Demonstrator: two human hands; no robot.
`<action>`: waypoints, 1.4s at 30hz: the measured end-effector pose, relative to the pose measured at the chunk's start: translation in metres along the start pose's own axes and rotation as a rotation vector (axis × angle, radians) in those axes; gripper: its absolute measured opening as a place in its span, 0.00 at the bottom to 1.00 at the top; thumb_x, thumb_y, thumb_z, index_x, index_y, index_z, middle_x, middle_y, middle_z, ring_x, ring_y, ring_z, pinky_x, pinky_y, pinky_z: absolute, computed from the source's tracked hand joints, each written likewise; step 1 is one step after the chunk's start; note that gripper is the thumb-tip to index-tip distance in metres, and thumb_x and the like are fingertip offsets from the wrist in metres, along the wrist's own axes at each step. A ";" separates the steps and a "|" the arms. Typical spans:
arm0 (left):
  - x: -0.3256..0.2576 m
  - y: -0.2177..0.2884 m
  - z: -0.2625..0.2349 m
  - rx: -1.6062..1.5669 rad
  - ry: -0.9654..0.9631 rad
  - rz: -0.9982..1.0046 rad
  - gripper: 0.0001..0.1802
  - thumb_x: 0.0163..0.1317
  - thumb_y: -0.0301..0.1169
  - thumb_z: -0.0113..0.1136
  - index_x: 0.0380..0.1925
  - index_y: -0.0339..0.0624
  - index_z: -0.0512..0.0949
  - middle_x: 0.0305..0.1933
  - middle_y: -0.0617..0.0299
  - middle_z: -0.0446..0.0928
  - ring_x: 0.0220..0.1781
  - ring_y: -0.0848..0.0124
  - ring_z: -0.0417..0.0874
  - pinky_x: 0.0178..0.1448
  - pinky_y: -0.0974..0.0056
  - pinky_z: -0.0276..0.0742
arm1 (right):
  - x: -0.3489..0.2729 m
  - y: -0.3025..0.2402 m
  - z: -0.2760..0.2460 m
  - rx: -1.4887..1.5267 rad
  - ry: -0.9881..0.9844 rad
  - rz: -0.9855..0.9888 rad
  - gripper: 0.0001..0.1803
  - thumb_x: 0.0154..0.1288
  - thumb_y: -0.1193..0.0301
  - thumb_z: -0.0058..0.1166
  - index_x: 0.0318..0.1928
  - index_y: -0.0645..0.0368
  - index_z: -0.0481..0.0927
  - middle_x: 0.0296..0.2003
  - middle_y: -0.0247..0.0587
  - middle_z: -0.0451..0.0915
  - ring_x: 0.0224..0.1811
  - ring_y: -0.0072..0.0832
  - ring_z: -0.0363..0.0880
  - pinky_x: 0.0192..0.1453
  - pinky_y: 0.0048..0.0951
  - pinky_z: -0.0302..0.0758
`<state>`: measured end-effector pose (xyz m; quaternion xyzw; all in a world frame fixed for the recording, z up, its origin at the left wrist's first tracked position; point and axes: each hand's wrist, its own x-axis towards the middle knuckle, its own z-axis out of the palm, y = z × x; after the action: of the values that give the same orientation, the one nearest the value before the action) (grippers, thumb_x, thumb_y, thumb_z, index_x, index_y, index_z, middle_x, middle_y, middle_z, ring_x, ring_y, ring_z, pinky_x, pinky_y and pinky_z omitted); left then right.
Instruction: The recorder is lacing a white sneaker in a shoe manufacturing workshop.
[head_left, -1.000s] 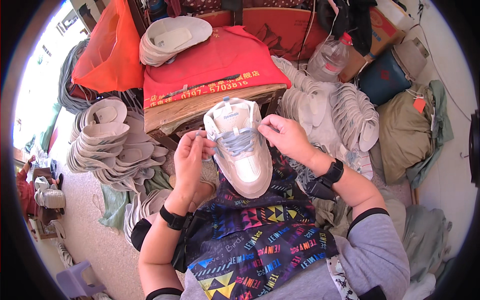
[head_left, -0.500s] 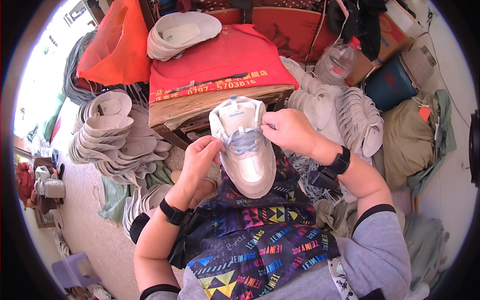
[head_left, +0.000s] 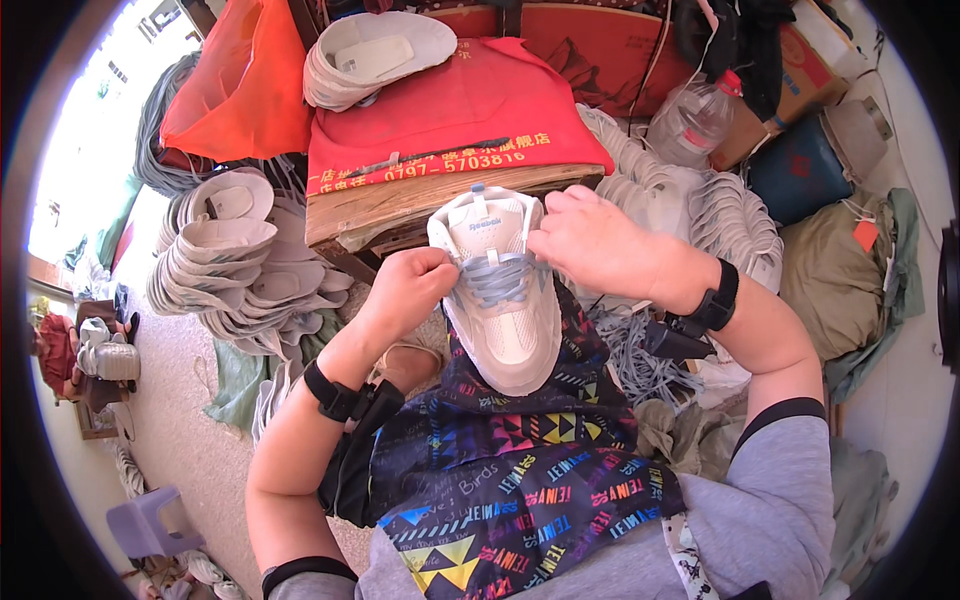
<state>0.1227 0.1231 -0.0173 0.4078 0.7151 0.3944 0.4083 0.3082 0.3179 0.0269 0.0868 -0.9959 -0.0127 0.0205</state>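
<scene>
A white shoe upper [head_left: 505, 345] with a rounded toe rests toe toward me over my aproned lap, its opening near the wooden bench. Grey-blue shoelace [head_left: 500, 282] crosses its tongue in several rows. At the upper's left edge, my left hand [head_left: 412, 288] is closed in a pinch on the lace. My right hand [head_left: 595, 245] pinches the lace at the right edge, knuckles raised. The fingers hide the lace ends. A patterned dark apron [head_left: 530, 470] lies beneath the shoe.
Beyond the shoe stands a wooden bench [head_left: 370, 225] under a red cloth [head_left: 450, 110], with stacked uppers [head_left: 340, 85] on top. More uppers [head_left: 215, 255] are piled at left. Loose laces [head_left: 645, 355] and further uppers [head_left: 735, 225] lie at right, near a plastic bottle [head_left: 690, 125].
Both hands have shifted outward, the left rolling its knuckles upward and the right rising slightly. The lace rows look spread wider. My view has shifted a little.
</scene>
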 end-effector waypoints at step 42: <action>-0.032 0.106 -0.005 -0.434 0.094 0.575 0.11 0.72 0.30 0.52 0.38 0.35 0.81 0.36 0.64 0.82 0.34 0.80 0.77 0.39 0.73 0.74 | 0.038 -0.059 -0.092 0.927 0.780 0.303 0.04 0.71 0.74 0.52 0.40 0.62 0.77 0.33 0.29 0.75 0.36 0.14 0.73 0.40 0.20 0.71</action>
<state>0.1565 0.1309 0.0876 0.4777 0.4887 0.6541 0.3243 0.2848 0.2510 0.1188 -0.0574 -0.8184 0.4565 0.3442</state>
